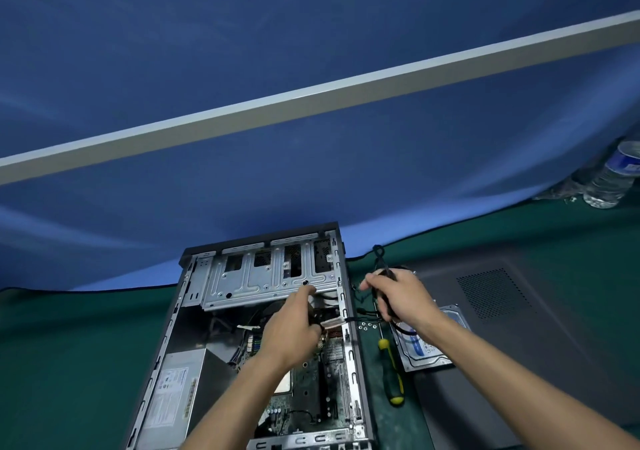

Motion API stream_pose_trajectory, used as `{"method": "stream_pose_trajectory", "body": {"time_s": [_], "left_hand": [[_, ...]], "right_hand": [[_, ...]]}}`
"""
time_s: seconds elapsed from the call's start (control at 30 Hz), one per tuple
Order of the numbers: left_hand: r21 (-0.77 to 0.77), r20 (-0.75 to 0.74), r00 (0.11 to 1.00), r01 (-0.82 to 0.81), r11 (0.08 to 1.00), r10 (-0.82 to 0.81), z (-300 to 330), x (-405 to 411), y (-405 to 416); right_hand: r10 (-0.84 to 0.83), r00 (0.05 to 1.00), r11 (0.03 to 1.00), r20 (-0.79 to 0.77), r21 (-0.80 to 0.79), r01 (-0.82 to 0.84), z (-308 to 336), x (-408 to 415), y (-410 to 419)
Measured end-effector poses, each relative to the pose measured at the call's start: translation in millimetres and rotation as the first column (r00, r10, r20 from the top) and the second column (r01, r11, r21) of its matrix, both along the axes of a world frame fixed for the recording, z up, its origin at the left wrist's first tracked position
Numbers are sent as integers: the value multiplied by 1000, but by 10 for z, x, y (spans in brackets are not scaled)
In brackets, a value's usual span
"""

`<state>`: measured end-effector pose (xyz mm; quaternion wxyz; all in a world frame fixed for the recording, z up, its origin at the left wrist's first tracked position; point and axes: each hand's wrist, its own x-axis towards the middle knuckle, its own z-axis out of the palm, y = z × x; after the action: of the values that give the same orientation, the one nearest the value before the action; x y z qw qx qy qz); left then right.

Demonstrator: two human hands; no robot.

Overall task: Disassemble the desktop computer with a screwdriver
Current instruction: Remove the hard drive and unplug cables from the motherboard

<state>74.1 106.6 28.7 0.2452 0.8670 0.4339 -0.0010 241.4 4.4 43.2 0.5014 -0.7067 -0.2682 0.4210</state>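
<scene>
The open desktop case (194,311) lies on its side on a green mat, motherboard (311,380) and power supply (176,387) exposed. My left hand (294,325) reaches inside below the silver drive cage (263,276) and grips a black cable bundle next to a copper-finned part (334,323). My right hand (398,297) is just outside the case's right wall, its fingers curled round a black cable (378,252) that loops above it. A yellow-and-black screwdriver (391,373) lies on the mat beside the case, untouched.
Several small screws (367,326) lie by the case wall. A removed hard drive (429,349) rests on the grey side panel (519,311) to the right. A water bottle (613,176) lies at the far right. A blue partition stands behind.
</scene>
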Motion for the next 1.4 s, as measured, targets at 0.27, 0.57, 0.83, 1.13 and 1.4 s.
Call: {"method": "stream_pose_trajectory", "body": {"time_s": [0.27, 0.57, 0.83, 1.13, 1.4], "left_hand": [[-97, -169, 966, 181, 979, -195, 16, -112, 47], [-338, -130, 983, 81, 938, -132, -339, -15, -114], [-797, 180, 807, -215, 565, 562, -216, 142, -136], [-524, 123, 868, -355, 774, 481, -143, 137, -147], [-369, 510, 713, -324, 871, 481, 222, 161, -182]], "right_hand": [[-212, 974, 976, 77, -27, 215, -168, 130, -94], [-131, 986, 991, -100, -43, 128, -204, 154, -145], [226, 974, 941, 18, -263, -213, -278, 137, -254], [9, 998, 990, 60, -138, 0, -281, 86, -128], [57, 998, 998, 3, 33, -58, -88, -47, -37]]}}
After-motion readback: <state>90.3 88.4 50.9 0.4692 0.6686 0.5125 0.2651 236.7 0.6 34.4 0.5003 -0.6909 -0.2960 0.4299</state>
